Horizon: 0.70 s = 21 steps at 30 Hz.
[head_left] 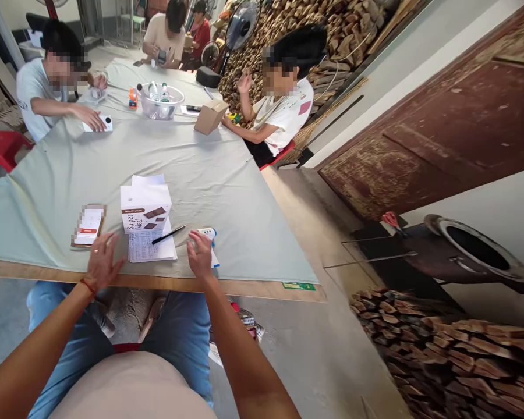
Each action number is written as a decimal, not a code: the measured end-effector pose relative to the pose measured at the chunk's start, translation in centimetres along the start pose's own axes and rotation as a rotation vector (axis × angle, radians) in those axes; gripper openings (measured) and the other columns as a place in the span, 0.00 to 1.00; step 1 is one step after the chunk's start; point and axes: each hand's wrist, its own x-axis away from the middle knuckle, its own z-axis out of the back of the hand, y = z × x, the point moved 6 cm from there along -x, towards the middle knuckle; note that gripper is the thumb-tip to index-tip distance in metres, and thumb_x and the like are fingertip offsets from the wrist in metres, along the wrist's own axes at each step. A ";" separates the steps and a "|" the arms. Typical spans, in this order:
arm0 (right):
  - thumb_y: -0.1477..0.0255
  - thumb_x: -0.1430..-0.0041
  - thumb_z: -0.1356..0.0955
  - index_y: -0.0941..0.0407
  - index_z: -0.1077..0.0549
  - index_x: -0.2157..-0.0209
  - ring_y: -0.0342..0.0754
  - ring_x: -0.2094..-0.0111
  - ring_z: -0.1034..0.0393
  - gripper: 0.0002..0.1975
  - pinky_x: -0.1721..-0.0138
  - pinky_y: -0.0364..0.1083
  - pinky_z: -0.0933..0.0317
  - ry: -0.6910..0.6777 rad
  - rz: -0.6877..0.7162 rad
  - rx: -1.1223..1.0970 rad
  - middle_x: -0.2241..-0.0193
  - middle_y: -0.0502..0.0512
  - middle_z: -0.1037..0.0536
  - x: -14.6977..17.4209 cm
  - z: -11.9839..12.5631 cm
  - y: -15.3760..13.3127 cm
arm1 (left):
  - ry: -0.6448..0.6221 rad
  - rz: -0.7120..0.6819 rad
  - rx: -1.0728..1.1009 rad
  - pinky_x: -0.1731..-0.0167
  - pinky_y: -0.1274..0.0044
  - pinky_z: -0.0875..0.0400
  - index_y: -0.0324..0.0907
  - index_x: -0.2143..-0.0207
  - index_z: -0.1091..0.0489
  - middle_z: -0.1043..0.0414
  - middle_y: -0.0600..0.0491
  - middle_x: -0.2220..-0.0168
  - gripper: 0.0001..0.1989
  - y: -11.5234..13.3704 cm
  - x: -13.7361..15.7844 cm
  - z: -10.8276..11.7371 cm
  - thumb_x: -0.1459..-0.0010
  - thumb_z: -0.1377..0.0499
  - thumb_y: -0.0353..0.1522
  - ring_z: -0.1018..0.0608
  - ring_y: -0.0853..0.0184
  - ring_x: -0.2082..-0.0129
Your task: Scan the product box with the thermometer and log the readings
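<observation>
My left hand (103, 259) rests on the table near its front edge, fingers apart and holding nothing. Just beyond its fingertips lies a phone (90, 224) in a brown case, screen lit. My right hand (199, 254) is on the cloth with loosely bent fingers, beside a small white and blue item (208, 233) that it partly hides. Between my hands, a white printed box (145, 203) stands on a stack of paper sheets (146, 250) covered with handwriting. A black pen (168, 234) lies across the sheets' right side.
A pale cloth (227, 203) covers the long table. Farther along are a clear plastic basket (157, 110) with bottles, a cardboard box (210, 117) and an orange item (133, 99). Several people sit around it. Stacked firewood (463, 355) and a metal stove (458, 250) are at right.
</observation>
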 end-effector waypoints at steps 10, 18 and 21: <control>0.79 0.36 0.38 0.53 0.20 0.51 0.57 0.46 0.37 0.19 0.43 0.53 0.47 -0.658 0.255 0.511 0.44 0.62 0.24 -5.3 -4.1 -1.0 | -0.210 0.132 -0.029 0.39 0.52 0.37 0.39 0.44 0.32 0.33 0.36 0.41 0.30 0.5 -2.1 -4.4 0.43 0.37 0.47 0.31 0.44 0.40; 0.77 0.32 0.38 0.57 0.28 0.40 0.56 0.44 0.38 0.21 0.45 0.51 0.47 -0.646 0.252 0.544 0.40 0.64 0.29 -4.0 -3.7 -0.5 | -0.264 0.139 -0.058 0.37 0.51 0.41 0.38 0.42 0.32 0.36 0.34 0.40 0.41 1.6 -2.0 -4.7 0.51 0.33 0.53 0.34 0.41 0.38; 0.78 0.31 0.40 0.57 0.27 0.42 0.56 0.46 0.37 0.21 0.45 0.51 0.47 -0.687 0.298 0.553 0.42 0.64 0.26 -4.4 -4.4 -1.1 | -0.286 0.149 -0.070 0.36 0.52 0.42 0.37 0.41 0.33 0.36 0.34 0.40 0.41 1.7 -2.0 -4.7 0.51 0.33 0.52 0.34 0.41 0.38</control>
